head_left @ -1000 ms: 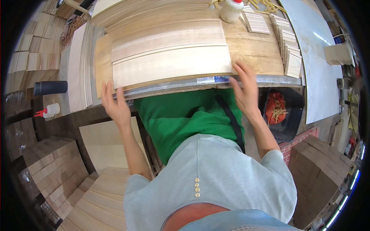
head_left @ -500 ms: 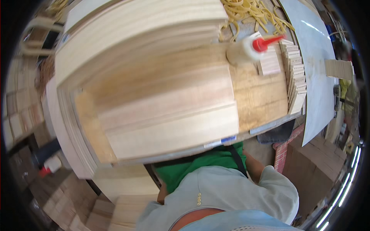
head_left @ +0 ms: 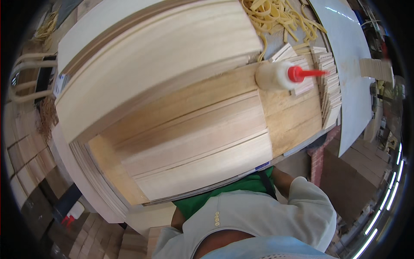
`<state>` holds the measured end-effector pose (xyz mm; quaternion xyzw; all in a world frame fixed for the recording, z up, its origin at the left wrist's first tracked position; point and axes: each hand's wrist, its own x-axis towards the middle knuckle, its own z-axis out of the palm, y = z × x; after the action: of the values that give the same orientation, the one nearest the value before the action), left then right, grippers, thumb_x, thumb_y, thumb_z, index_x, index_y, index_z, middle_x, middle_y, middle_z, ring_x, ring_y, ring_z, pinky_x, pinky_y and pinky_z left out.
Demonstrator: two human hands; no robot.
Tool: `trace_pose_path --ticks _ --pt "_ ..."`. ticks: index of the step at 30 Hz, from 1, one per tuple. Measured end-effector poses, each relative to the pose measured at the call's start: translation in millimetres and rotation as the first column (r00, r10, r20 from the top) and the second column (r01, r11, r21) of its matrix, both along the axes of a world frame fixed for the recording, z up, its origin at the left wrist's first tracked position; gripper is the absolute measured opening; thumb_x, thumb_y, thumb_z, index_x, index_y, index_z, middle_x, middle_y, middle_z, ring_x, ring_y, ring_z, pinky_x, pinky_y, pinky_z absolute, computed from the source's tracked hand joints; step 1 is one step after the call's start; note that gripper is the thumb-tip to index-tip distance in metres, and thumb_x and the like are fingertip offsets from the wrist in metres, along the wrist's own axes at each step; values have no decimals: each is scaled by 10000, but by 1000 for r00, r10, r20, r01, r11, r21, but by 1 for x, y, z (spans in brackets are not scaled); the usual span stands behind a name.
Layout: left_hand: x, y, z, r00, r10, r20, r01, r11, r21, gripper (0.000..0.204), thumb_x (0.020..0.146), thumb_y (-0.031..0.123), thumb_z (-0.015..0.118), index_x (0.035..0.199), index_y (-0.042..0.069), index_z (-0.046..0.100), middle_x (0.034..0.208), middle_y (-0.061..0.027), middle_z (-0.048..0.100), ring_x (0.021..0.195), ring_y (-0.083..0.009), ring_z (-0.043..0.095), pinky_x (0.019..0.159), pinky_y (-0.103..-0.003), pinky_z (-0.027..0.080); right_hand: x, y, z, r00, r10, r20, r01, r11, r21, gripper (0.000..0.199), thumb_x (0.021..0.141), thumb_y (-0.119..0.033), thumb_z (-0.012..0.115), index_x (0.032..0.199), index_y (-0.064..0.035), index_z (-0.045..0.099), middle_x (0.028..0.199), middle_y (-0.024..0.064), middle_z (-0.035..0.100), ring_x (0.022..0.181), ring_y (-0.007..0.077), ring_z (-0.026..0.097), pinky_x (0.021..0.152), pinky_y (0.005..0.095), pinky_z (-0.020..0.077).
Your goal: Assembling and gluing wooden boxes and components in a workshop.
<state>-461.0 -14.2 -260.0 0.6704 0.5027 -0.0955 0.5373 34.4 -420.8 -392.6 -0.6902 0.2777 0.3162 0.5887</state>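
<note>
Head view gives me neither hand — both are out of sight, grip unknowable — while the boards (head_left: 198, 146) lie stacked mid-frame, the glue bottle (head_left: 280, 75) capped upper right, so I judge gluing not begun.

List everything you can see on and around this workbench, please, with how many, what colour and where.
Wood panels: a stack, count unclear, pale tan, centre of the bench.
Glue bottle: one, whitish with red nozzle, lying on its side right of the panels.
Small wood slats: many, pale, stacked at the bench's right edge.
Wood strips: a loose pile, yellowish, top right.
Second bottle: one, white with red tip, lower left below the bench.
Grey sheet: one, far right.
Apron: one, green, bottom centre.
Shirt: one, light grey, bottom.
Hands: neither in view.
</note>
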Motion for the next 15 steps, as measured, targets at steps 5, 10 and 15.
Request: trace_pose_path --ticks 5,10,15 --pt "78 25 -37 1000 21 12 -21 999 27 223 888 163 588 1057 30 646 905 -44 654 791 -208 598 677 -332 507 38 -28 17 994 65 82 -67 998 15 476 950 -322 465 1271 28 505 1211 190 585 1062 268 581 894 399 475" --pt "169 65 48 999 11 -48 -7 997 77 227 869 132 629 1060 12 651 850 -57 663 732 -124 584 617 -287 491 102 10 219 768 630 115 -602 771 -210 231 919 -175 572 975 32 658 780 90 686 664 165 649 599 281 519" --pt "266 24 227 923 -306 235 322 946 -29 248 783 86 718 1003 -18 669 871 -73 693 724 -122 630 674 -269 512 130 84 377 604 465 647 -451 869 -204 310 916 -185 590 1131 39 591 930 98 677 893 160 637 787 274 484"
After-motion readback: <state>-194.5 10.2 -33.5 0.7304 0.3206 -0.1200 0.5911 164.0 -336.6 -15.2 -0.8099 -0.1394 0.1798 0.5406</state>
